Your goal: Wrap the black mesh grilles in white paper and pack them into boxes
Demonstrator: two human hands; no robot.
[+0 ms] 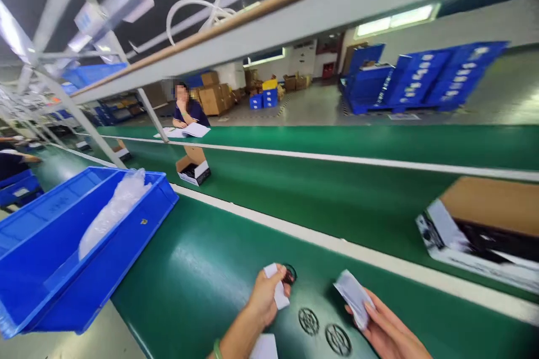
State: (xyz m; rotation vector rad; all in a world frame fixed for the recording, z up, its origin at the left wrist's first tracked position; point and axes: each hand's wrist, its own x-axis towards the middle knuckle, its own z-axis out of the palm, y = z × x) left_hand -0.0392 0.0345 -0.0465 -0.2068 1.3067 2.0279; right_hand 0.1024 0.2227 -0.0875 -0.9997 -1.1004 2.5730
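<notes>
My left hand [261, 302] is closed around a folded white paper [281, 295], and a dark round piece [290, 274] shows at its fingertips. To the right, my right hand [389, 328] grips a flat white packet [352, 298] between thumb and fingers, a little above the green table. Between the hands, two black spoked discs [309, 321] lie flat on the table. Another white sheet [264, 346] sits below my left wrist, partly cut off by the frame edge.
A blue bin [138, 230] holding a clear plastic bag [113, 210] stands at left. Beyond a white rail [261, 221], open boxes [475, 235] with black contents sit on the green belt [295, 190]. Across it, a person [191, 115] sits by papers. A beam [252, 39] crosses overhead.
</notes>
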